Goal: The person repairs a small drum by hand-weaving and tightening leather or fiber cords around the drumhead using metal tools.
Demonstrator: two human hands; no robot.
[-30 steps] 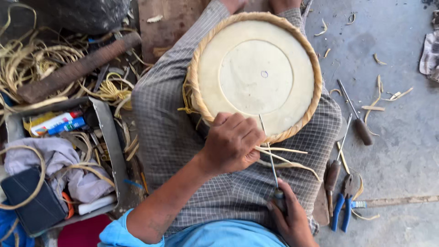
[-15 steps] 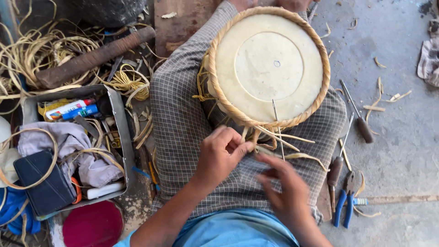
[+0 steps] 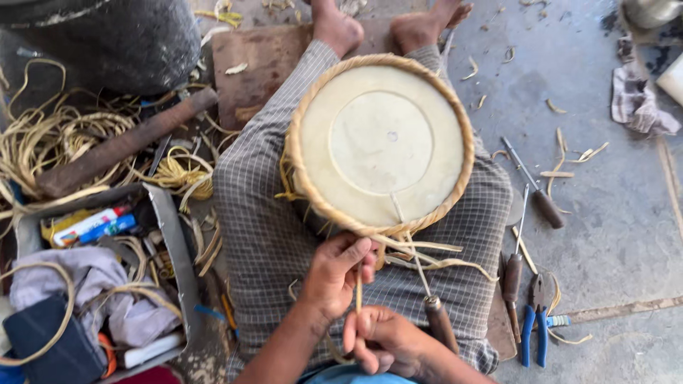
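Head view, round woven basket [image 3: 380, 142] lay on my lap, just below its rim my left hand [image 3: 334, 277] and right hand [image 3: 384, 341] pinched one cane strip [image 3: 358, 291], awl [image 3: 434, 313] beside them, blue pliers [image 3: 533, 327] right of the basket.

Grey concrete floor [image 3: 612, 235]: right of the fingers lie blue-handled pliers [image 3: 533, 331] and two wooden-handled awls [image 3: 514, 267]; far left, coiled cane strips [image 3: 50, 142] and a cluttered metal tray [image 3: 174, 249].

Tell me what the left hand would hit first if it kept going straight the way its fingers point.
Most likely the woven rim of the round basket: the left hand points up toward it, just short of the loose cane strips. Depth is unclear.
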